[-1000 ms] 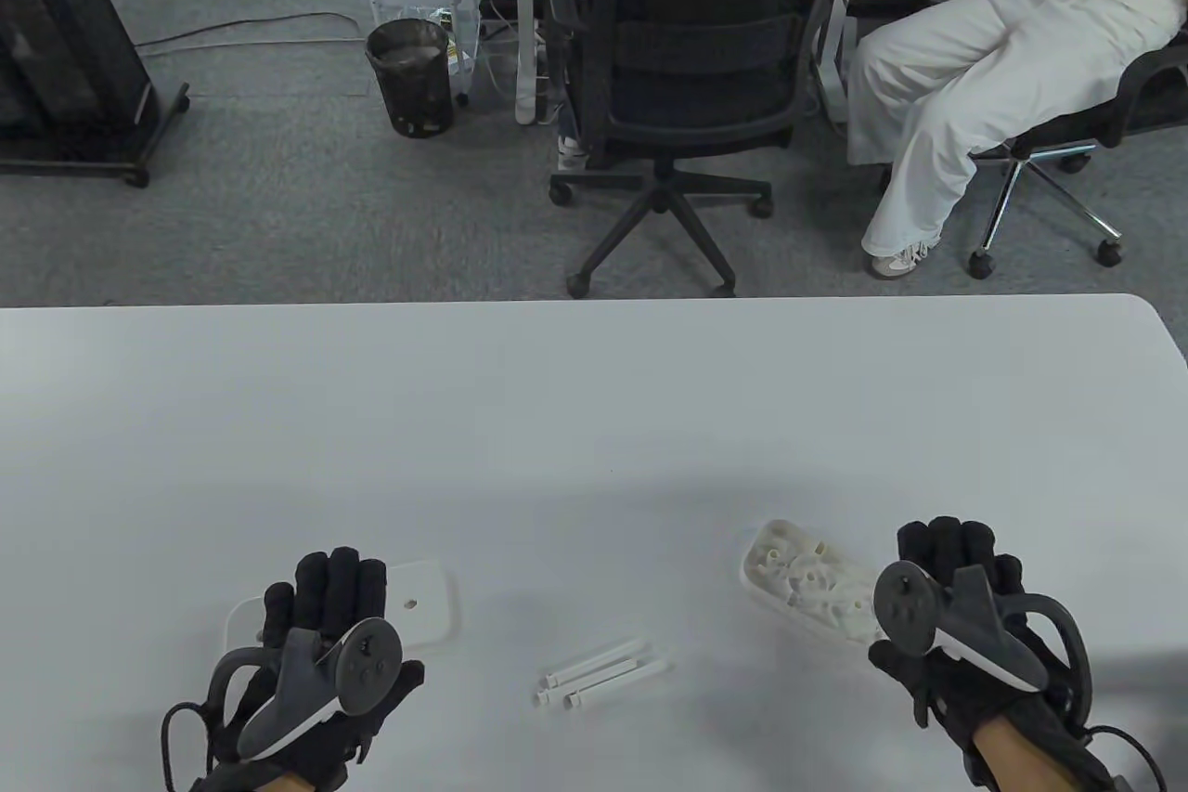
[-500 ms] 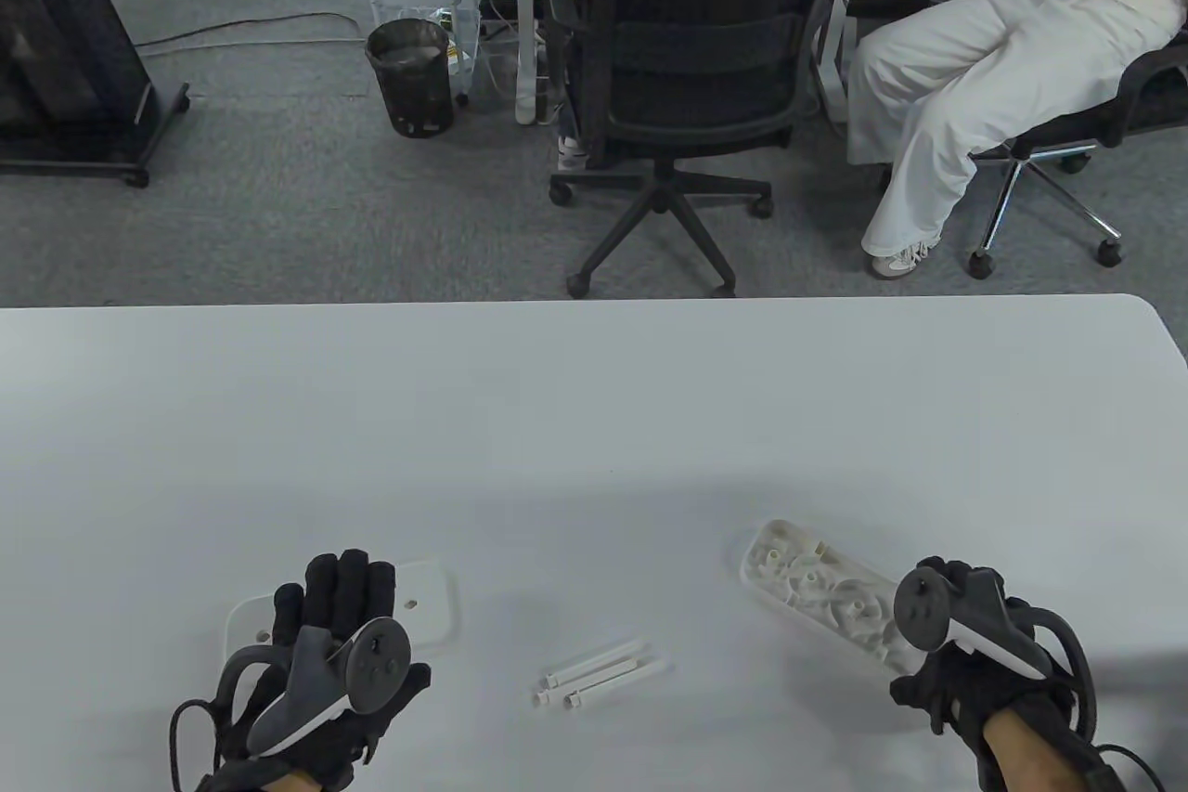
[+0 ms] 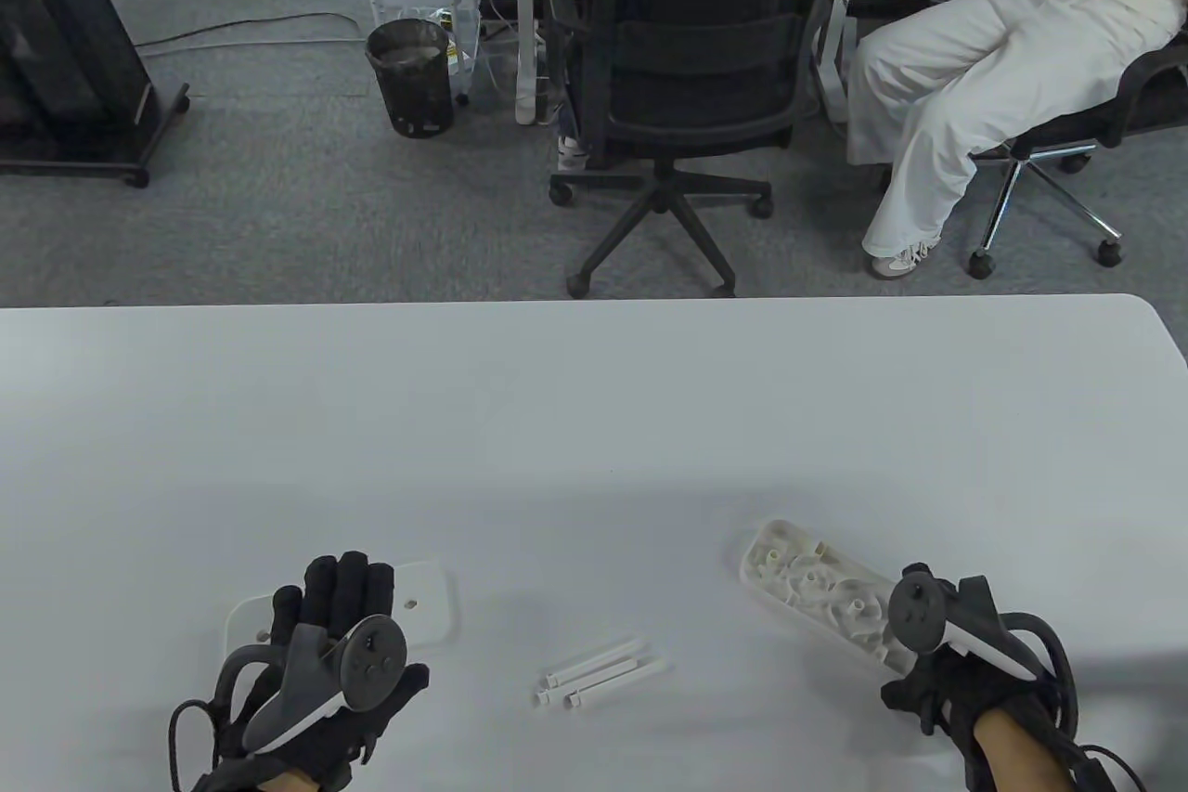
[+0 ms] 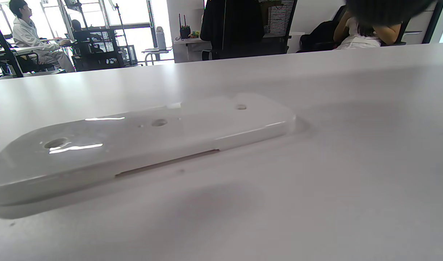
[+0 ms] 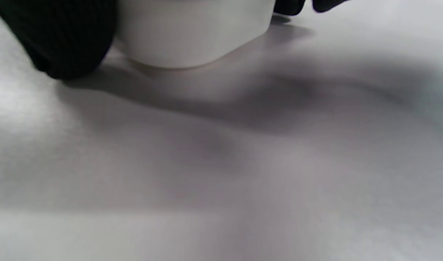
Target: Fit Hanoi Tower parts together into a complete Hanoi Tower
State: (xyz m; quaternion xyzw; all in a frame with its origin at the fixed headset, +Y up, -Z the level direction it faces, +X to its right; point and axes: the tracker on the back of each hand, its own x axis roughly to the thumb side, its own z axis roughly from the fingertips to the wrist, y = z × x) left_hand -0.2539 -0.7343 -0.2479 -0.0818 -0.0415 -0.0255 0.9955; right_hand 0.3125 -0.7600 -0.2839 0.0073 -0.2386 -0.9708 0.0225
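Right hand [image 3: 965,643] has drawn back toward the near edge of the tabletop [image 3: 594,421] since a second ago, uncovering more of the ribbed base half [image 3: 817,595] that it earlier lay over; that part seems to have slid a little with it. In the right wrist view gloved fingers [image 5: 62,40] touch the white wall of this part, so the hand appears to grip its near end, though how tightly the fingers close I cannot tell. Left hand [image 3: 325,643] has barely shifted and rests on the smooth base plate [image 3: 427,597] near the near left corner, fingers laid flat and together on top of it, not pinching.

Judging by how things lie, the task has hardly begun. Both base pieces sit well apart, one by each hand, and the three pegs [image 3: 601,671] lie loose on their sides between them, close to the near edge. No peg stands in a hole, and no discs show in any view. Joining the base and seating the pegs all remain.

For room, the whole far half of the tabletop lies open beyond the parts. Everything sits crowded toward the near edge, so the pegs, being round, could roll off if nudged.
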